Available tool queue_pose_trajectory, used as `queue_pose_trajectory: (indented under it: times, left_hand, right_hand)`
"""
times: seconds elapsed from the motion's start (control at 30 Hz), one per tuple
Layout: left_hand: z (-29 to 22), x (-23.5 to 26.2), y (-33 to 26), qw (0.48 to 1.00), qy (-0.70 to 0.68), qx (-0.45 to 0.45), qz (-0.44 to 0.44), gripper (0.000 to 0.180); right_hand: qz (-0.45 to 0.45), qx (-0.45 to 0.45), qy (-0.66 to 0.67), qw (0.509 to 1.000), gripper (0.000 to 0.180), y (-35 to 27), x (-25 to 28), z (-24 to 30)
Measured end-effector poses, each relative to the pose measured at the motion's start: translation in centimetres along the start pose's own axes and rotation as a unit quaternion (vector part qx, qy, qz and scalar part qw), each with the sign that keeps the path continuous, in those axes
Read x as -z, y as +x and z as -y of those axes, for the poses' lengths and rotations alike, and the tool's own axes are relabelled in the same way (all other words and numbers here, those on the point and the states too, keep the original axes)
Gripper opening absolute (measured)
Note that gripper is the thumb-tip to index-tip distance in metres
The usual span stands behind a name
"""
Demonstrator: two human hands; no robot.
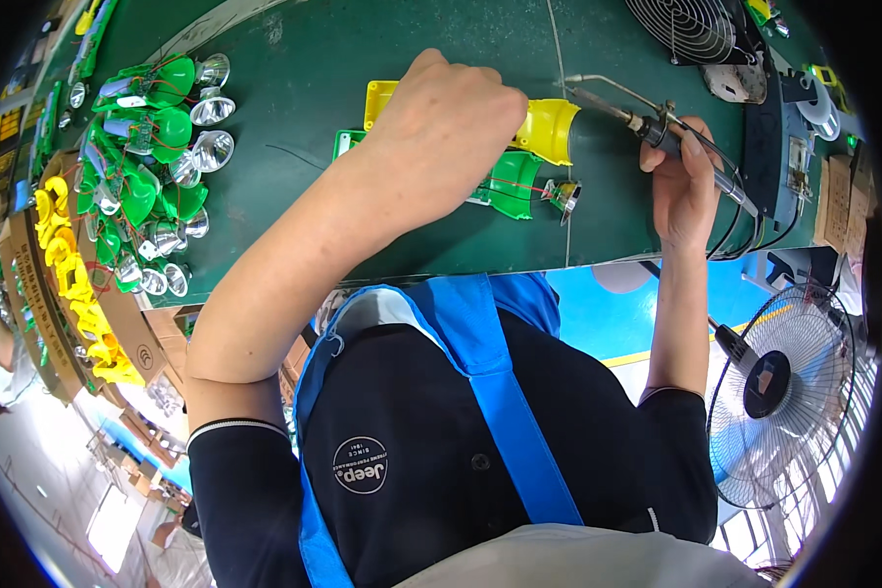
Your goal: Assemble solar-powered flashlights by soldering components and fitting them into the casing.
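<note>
My left hand (451, 122) is closed, back upward, over a yellow plastic shell (547, 132) and a green shell (513, 184). Its fingertips, and whatever they grip, are hidden beneath it. Thin red wires run from the green shell to a small silver reflector lamp (564, 199) at its right end. In my right hand (684, 186) is a soldering iron (657, 134), held like a pen, its tip pointing up and left toward the yellow shell but apart from it. A thin metal guide tube (612, 84) is attached along the iron.
Several green shells (157, 137) with wired reflectors are piled on the green table (304, 59) at left. Beside them, yellow parts (69, 265) line a cardboard box (29, 284). A caged fan (686, 24) stands at the far right. Cables hang by the right edge; a floor fan (769, 382) stands below.
</note>
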State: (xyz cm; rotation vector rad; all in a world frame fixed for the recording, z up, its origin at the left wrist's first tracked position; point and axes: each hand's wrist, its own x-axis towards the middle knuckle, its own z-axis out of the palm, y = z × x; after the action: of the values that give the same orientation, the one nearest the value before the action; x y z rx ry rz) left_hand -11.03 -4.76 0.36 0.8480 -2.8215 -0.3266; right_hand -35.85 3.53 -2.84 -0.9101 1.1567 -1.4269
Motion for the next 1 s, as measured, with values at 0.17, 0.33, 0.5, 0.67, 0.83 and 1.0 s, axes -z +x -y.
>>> queue_pose_trajectory:
  times: [0.17,0.33,0.5,0.67,0.83,1.0]
  left_hand:
    - [0.5,3.6,-4.5,0.98,0.022,0.085,-0.179,0.014]
    - [1.8,3.3,-12.4,0.918,-0.108,0.382,-0.015,0.022]
    - [0.6,1.0,-11.0,0.797,-0.405,0.395,-0.212,0.015]
    - [0.6,0.9,-9.6,0.887,-0.304,0.164,-0.306,0.013]
    - [0.7,0.7,-7.7,0.972,-0.139,-0.063,-0.181,0.017]
    - [0.7,0.5,-6.3,0.982,-0.121,-0.08,-0.117,0.016]
  right_hand:
    - [-0.015,0.028,0.009,0.999,0.023,-0.6,-0.3,-0.4]
    - [-0.028,0.043,0.046,0.998,0.027,-1.1,-1.5,-1.2]
    - [-0.027,0.045,0.082,0.995,0.025,-1.0,-3.5,-0.7]
    - [-0.041,0.035,0.079,0.995,0.023,-3.0,-2.0,-0.9]
    - [-0.021,0.011,0.024,0.999,0.024,-3.7,-2.3,-0.5]
    - [0.03,-0.028,-0.027,0.999,0.026,-3.0,-2.6,0.6]
